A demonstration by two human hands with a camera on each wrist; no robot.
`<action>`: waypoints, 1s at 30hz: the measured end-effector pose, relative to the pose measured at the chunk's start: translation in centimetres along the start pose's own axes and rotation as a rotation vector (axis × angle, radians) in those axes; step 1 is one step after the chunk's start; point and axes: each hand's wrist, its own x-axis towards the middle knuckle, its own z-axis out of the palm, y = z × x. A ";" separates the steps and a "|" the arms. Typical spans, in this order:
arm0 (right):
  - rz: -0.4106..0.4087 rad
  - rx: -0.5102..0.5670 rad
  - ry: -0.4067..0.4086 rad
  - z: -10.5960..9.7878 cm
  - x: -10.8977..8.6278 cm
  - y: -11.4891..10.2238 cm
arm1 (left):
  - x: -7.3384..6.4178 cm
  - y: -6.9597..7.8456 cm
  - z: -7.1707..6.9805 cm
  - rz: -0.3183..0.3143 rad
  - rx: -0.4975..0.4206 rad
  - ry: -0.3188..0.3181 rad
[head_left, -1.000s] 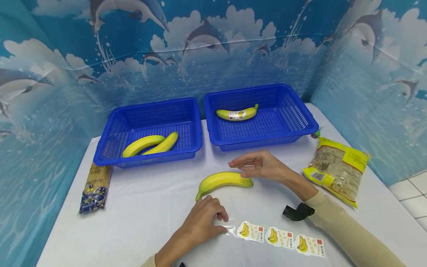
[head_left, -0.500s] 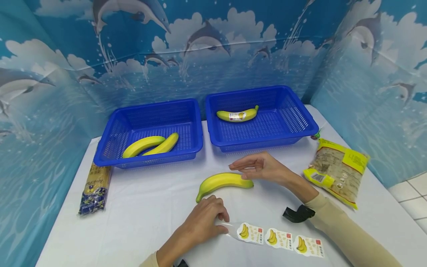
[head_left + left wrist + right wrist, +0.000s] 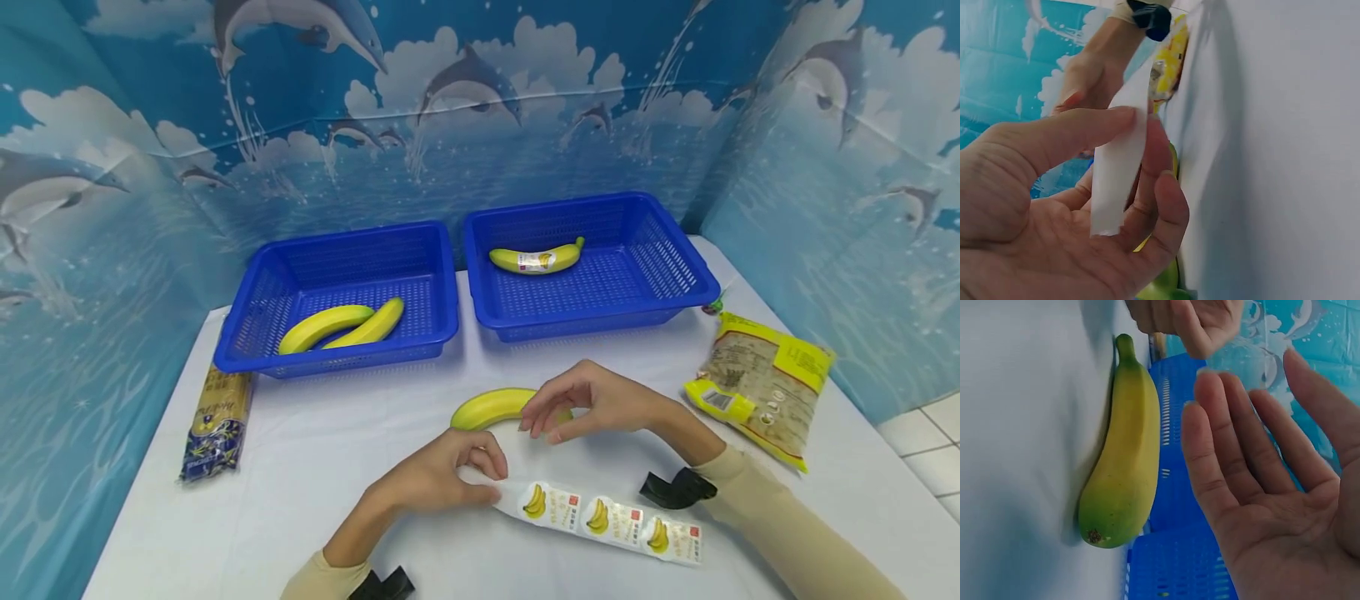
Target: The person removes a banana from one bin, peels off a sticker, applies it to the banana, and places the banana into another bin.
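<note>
My left hand [image 3: 450,473] pinches the end of a strip of banana stickers [image 3: 607,521] between thumb and fingers. Several stickers with banana pictures run along the strip toward the right. In the left wrist view the white backing of the strip [image 3: 1119,156] stands between thumb and fingers. My right hand [image 3: 592,404] hovers over the right part of a banana [image 3: 491,407] lying on the table. Its fingers are relaxed and hold nothing. The right wrist view has the banana [image 3: 1125,462] beside the spread fingers [image 3: 1213,456], apart from them.
A blue basket [image 3: 337,359] at the back left holds two plain bananas [image 3: 326,327]. In the right blue basket [image 3: 592,323] lies a banana with a sticker [image 3: 536,261]. A gold and blue packet [image 3: 217,425] lies at the left, a yellow bag [image 3: 761,387] at the right.
My left hand has lifted and moved slightly left and up, pulling the sticker strip with it. The right hand has shifted slightly toward me over the banana, fingers bending more downward.
</note>
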 end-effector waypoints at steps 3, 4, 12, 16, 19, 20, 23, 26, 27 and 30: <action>0.018 -0.042 -0.048 0.7 0.1 0.0 | 0.1 -0.1 -0.5 -0.004 -0.038 0.013; 0.015 -0.061 -0.059 1.0 0.2 0.0 | 0.0 -0.1 -0.6 0.002 -0.049 0.016; -0.005 -0.145 -0.051 2.4 0.7 0.3 | 0.1 -0.2 -0.7 0.013 -0.203 0.048; 0.015 -0.124 -0.010 2.7 0.8 0.5 | 0.3 -0.3 -0.4 -0.022 -0.268 0.075; 0.029 -0.101 0.020 2.8 0.8 0.4 | 0.3 -0.3 -0.2 -0.032 -0.321 0.093; 0.031 -0.096 0.026 2.8 0.8 0.3 | 0.3 -0.3 -0.2 -0.033 -0.341 0.101; 0.009 -0.104 0.028 2.9 0.8 0.2 | 0.3 -0.2 0.0 -0.039 -0.401 0.124; -0.031 -0.125 0.017 3.0 0.8 0.2 | 0.3 -0.1 0.2 -0.051 -0.449 0.154; -0.039 -0.126 0.015 3.0 0.9 0.2 | 0.4 -0.1 0.2 -0.053 -0.459 0.163; -0.053 -0.127 0.017 3.1 1.0 0.2 | 0.4 -0.1 0.4 -0.048 -0.475 0.182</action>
